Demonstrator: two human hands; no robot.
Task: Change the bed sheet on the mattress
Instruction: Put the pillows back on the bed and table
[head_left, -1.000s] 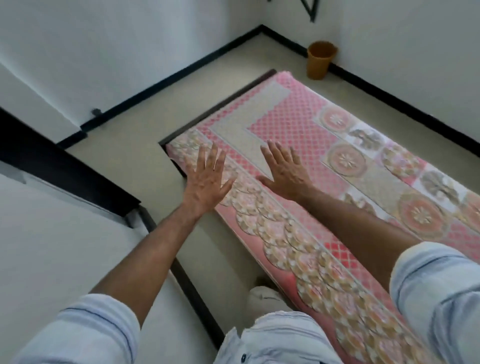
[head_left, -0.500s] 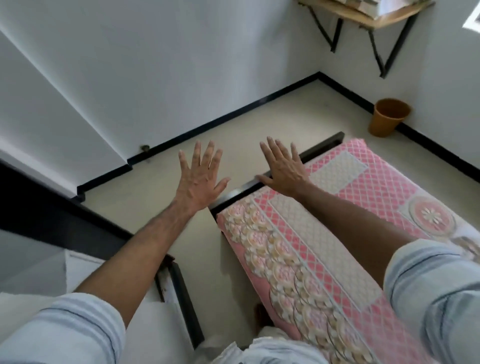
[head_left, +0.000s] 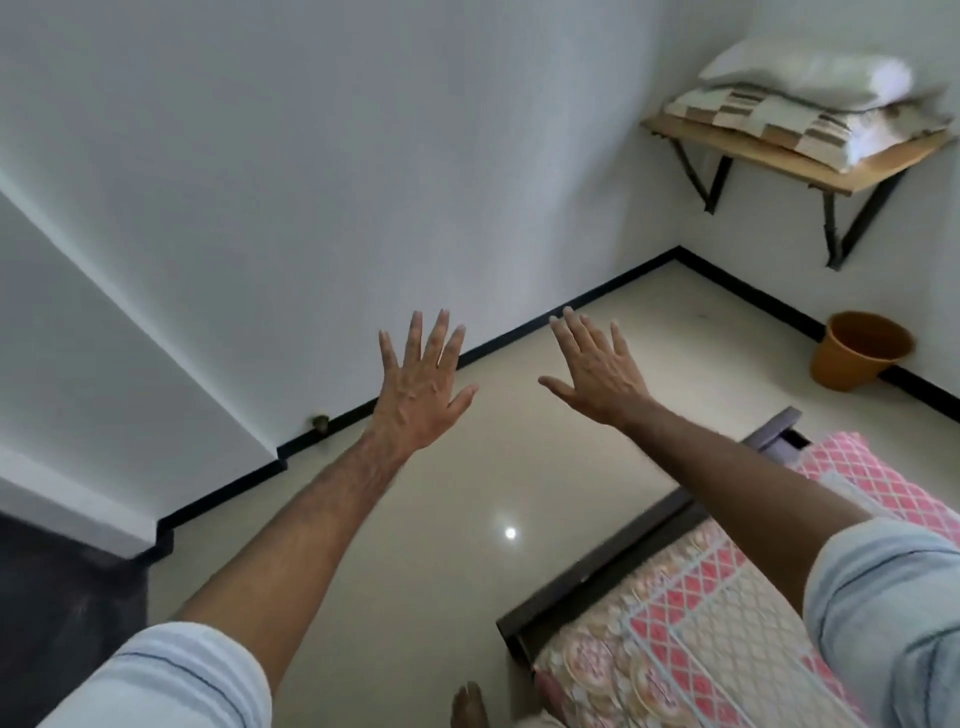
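A pink patterned bed sheet (head_left: 691, 634) covers the mattress at the lower right, on a dark bed frame (head_left: 597, 571). Both my arms stretch out in front of me over the floor. My left hand (head_left: 418, 387) is held up with fingers spread and straight, holding nothing. My right hand (head_left: 597, 371) is likewise flat and spread, empty, above the floor beyond the bed's end. Neither hand touches the sheet.
A wooden wall shelf (head_left: 800, 156) at the upper right carries a white pillow (head_left: 810, 75) on folded checked bedding (head_left: 779, 117). An orange bin (head_left: 857, 356) stands by the right wall. Cream tiled floor (head_left: 467, 519) lies ahead. A foot (head_left: 467, 704) shows at the bottom.
My view has lifted from the bed toward the wall and shelf. Both hands have come off the sheet and now hover spread in the air over the floor.
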